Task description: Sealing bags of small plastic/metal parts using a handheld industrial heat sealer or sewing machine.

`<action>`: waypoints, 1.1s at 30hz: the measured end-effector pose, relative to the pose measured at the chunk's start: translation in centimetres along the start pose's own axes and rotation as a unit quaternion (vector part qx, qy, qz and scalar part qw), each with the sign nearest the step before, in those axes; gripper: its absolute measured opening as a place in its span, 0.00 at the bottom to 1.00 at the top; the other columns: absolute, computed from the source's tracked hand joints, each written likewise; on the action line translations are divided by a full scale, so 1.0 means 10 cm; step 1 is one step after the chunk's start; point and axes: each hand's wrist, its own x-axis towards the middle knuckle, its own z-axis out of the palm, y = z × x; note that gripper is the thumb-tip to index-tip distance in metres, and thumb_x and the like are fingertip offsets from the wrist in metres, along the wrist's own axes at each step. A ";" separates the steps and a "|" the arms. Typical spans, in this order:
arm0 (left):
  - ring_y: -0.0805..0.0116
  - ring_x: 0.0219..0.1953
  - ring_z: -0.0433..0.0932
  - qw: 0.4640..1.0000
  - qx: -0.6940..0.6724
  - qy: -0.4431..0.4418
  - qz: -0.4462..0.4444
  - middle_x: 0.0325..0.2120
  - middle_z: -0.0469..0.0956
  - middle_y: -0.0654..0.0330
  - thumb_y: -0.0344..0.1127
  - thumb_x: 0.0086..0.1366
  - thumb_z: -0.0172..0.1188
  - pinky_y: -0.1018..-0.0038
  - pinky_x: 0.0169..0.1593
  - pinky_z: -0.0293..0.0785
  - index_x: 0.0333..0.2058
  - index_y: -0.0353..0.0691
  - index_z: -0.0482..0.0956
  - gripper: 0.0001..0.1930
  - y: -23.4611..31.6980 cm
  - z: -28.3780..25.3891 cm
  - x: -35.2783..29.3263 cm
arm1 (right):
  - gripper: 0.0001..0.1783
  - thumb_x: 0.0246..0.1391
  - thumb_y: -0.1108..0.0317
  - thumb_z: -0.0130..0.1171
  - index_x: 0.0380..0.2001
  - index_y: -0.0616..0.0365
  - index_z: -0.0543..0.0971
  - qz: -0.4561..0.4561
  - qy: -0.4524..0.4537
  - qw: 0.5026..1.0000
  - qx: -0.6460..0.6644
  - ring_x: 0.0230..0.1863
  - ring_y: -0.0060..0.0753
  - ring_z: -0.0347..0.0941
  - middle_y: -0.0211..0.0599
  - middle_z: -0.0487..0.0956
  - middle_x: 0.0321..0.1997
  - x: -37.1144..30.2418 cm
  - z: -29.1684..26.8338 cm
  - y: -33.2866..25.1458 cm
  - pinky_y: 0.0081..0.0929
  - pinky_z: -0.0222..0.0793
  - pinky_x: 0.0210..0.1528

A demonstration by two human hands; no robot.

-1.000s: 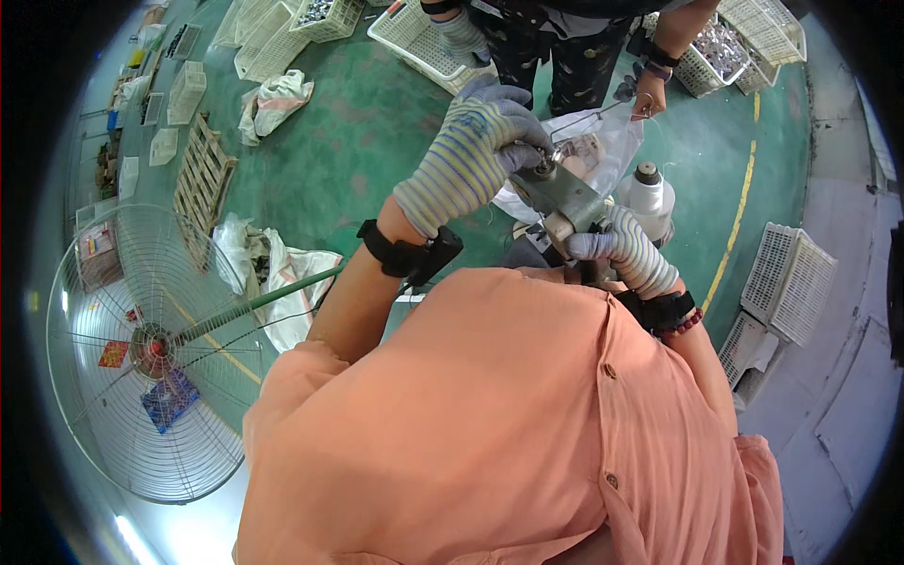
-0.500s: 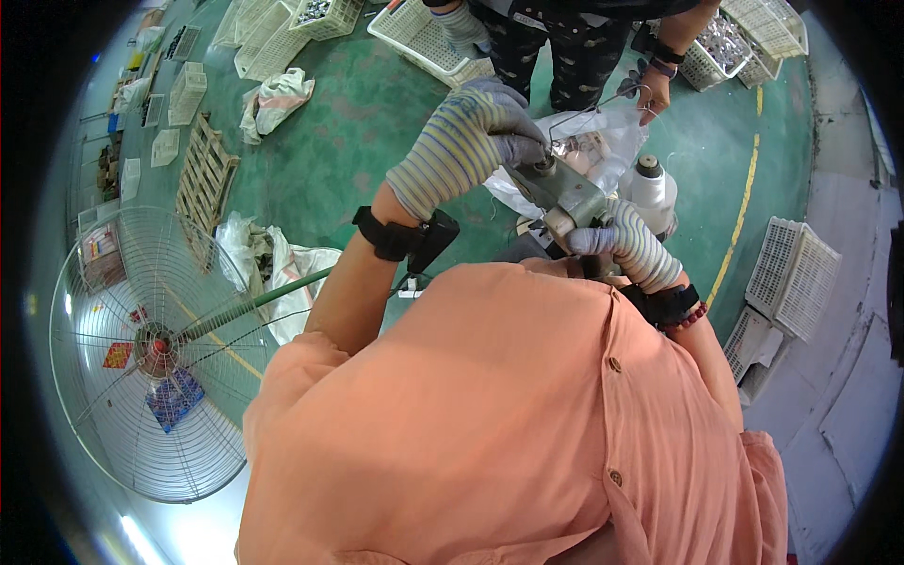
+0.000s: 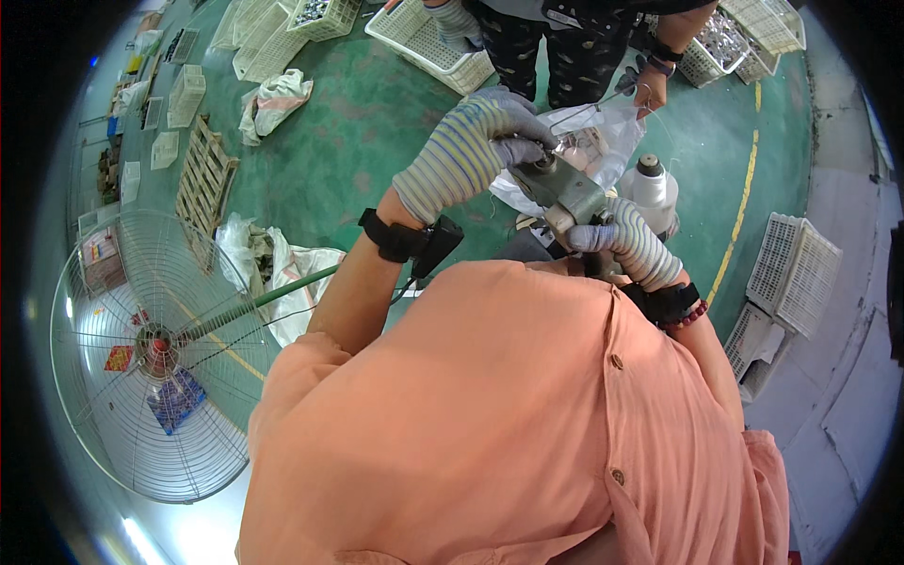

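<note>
Knob (image 3: 544, 162) work, apparently, on a grey metal machine (image 3: 571, 192)

Left hand (image 3: 466, 146) curled at the knob, pinch unclear; right hand (image 3: 631, 247) grasped the machine between them. The next move called for steadiness. A thread cone (image 3: 650, 193) stood at three o'clock.

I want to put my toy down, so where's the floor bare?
Bare green floor lies between the upper sack, the pallet and the left hand. Another patch lies between the cone and the yellow line. It's crowded around the machine: left hand, right hand, cone and bag are close.
</note>
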 end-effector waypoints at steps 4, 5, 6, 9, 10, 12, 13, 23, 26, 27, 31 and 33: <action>0.64 0.47 0.79 0.998 -0.057 0.007 -0.035 0.39 0.83 0.60 0.27 0.56 0.71 0.69 0.51 0.75 0.37 0.39 0.88 0.09 0.00 0.01 -0.04 | 0.20 0.49 0.56 0.73 0.38 0.60 0.82 0.034 -0.001 0.999 -0.020 0.32 0.18 0.70 0.25 0.79 0.30 -0.03 -0.01 -0.02 0.23 0.67 0.38; 0.63 0.46 0.80 0.997 -0.067 0.016 -0.046 0.36 0.84 0.60 0.29 0.54 0.72 0.69 0.51 0.75 0.35 0.40 0.89 0.09 -0.04 0.02 -0.04 | 0.20 0.49 0.56 0.73 0.38 0.60 0.82 0.033 -0.001 0.999 -0.020 0.32 0.18 0.70 0.25 0.79 0.30 -0.03 -0.02 0.00 0.23 0.67 0.38; 0.63 0.44 0.80 0.995 -0.077 0.024 -0.057 0.34 0.84 0.59 0.31 0.52 0.73 0.68 0.50 0.76 0.34 0.41 0.90 0.09 -0.05 0.02 -0.03 | 0.20 0.49 0.56 0.73 0.38 0.60 0.82 0.011 -0.005 1.000 -0.020 0.32 0.19 0.70 0.25 0.79 0.30 -0.01 -0.02 0.03 0.23 0.68 0.39; 0.64 0.47 0.79 0.992 -0.085 0.013 -0.092 0.39 0.83 0.60 0.29 0.55 0.72 0.69 0.52 0.75 0.34 0.38 0.89 0.07 -0.03 0.03 -0.04 | 0.21 0.49 0.56 0.73 0.39 0.60 0.82 -0.011 -0.005 1.000 -0.013 0.34 0.20 0.71 0.25 0.79 0.31 0.01 -0.02 0.08 0.24 0.68 0.40; 0.64 0.47 0.79 0.992 -0.086 0.012 -0.092 0.39 0.83 0.60 0.29 0.55 0.72 0.69 0.52 0.75 0.34 0.38 0.89 0.07 -0.04 0.04 -0.06 | 0.21 0.49 0.56 0.72 0.40 0.60 0.82 -0.010 0.000 1.000 -0.008 0.35 0.20 0.71 0.25 0.79 0.32 0.01 -0.01 0.09 0.24 0.68 0.41; 0.66 0.47 0.80 0.992 -0.073 0.016 -0.100 0.40 0.83 0.59 0.29 0.55 0.72 0.70 0.53 0.75 0.38 0.38 0.88 0.10 -0.03 0.06 -0.07 | 0.21 0.50 0.57 0.73 0.42 0.60 0.84 -0.006 -0.009 1.000 0.011 0.37 0.19 0.72 0.24 0.80 0.34 0.00 -0.02 0.09 0.25 0.69 0.43; 0.66 0.47 0.80 0.992 -0.074 0.015 -0.100 0.40 0.83 0.59 0.29 0.55 0.72 0.70 0.53 0.75 0.38 0.38 0.88 0.10 0.01 0.06 -0.06 | 0.22 0.52 0.57 0.74 0.45 0.60 0.85 -0.003 -0.018 0.999 0.029 0.38 0.18 0.72 0.23 0.81 0.36 0.00 -0.03 0.09 0.26 0.69 0.44; 0.70 0.45 0.81 0.963 -0.207 -0.025 -0.168 0.43 0.83 0.61 0.23 0.62 0.66 0.74 0.51 0.78 0.44 0.37 0.86 0.11 -0.08 0.04 -0.09 | 0.21 0.50 0.56 0.71 0.42 0.60 0.82 -0.004 -0.006 1.000 -0.004 0.38 0.22 0.72 0.26 0.80 0.36 0.00 0.03 0.01 0.25 0.69 0.45; 0.69 0.45 0.81 0.973 -0.173 -0.012 -0.152 0.42 0.83 0.60 0.25 0.62 0.66 0.74 0.51 0.77 0.42 0.36 0.86 0.10 -0.08 0.05 -0.09 | 0.20 0.51 0.57 0.71 0.42 0.60 0.82 -0.002 -0.013 1.000 0.006 0.38 0.22 0.72 0.26 0.81 0.36 0.02 0.01 0.07 0.24 0.69 0.45; 0.69 0.45 0.81 0.982 -0.141 0.003 -0.126 0.42 0.83 0.60 0.27 0.61 0.68 0.73 0.51 0.77 0.41 0.35 0.86 0.09 -0.08 0.06 -0.09 | 0.21 0.51 0.58 0.73 0.45 0.60 0.83 -0.001 -0.020 1.000 0.019 0.40 0.20 0.73 0.25 0.82 0.38 0.03 0.00 0.08 0.24 0.69 0.48; 0.70 0.47 0.80 0.978 -0.171 0.019 -0.121 0.43 0.83 0.59 0.30 0.61 0.69 0.73 0.52 0.76 0.40 0.35 0.87 0.09 -0.14 0.08 -0.12 | 0.23 0.52 0.60 0.75 0.49 0.59 0.84 0.005 -0.032 0.999 0.025 0.44 0.20 0.74 0.26 0.84 0.42 0.05 -0.02 0.08 0.25 0.69 0.51; 0.71 0.48 0.80 0.972 -0.177 0.022 -0.156 0.44 0.83 0.60 0.31 0.60 0.70 0.74 0.53 0.75 0.42 0.36 0.86 0.11 -0.14 0.10 -0.12 | 0.23 0.52 0.60 0.75 0.49 0.59 0.84 0.006 -0.032 0.999 0.037 0.44 0.20 0.74 0.26 0.84 0.42 0.05 -0.03 0.11 0.25 0.69 0.51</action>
